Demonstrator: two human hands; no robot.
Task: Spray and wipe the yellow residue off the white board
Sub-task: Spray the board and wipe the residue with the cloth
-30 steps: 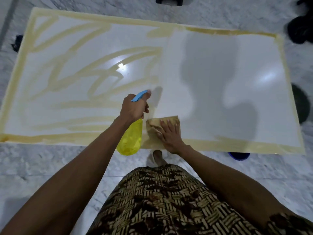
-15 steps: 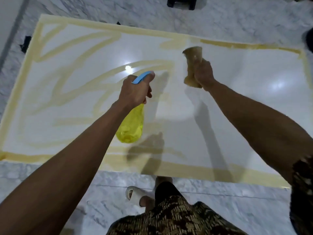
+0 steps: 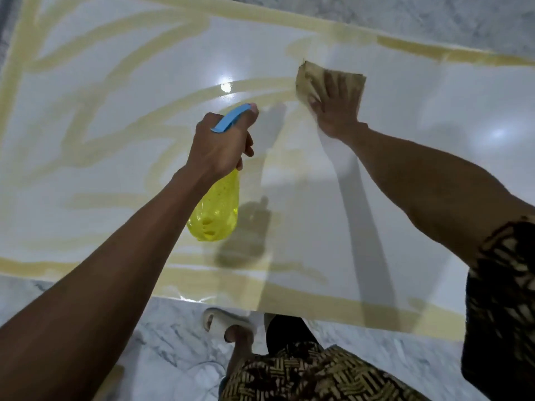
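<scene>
White board lies flat on the marble floor, filling most of the view. Yellow residue streaks run thick from 9 through 11 o'clock; the stretch toward 3 o'clock looks mostly clean, with bands left along the near and far edges.

Left hand at centre, fingers curled round the neck of the spray bottle, one fingertip on the blue head. The bottle hangs clear of the board. Thin plastic, likely light; the neck is the sound place to grip. Liquid level hard to read.

Right hand at 1 o'clock, fingers straight and spread, pressing the cloth flat on the board. Cloth is soft and limp, stained tan, and best driven under a flat palm.

Board edges are cut off at left, top and right. Nozzle hidden.
</scene>
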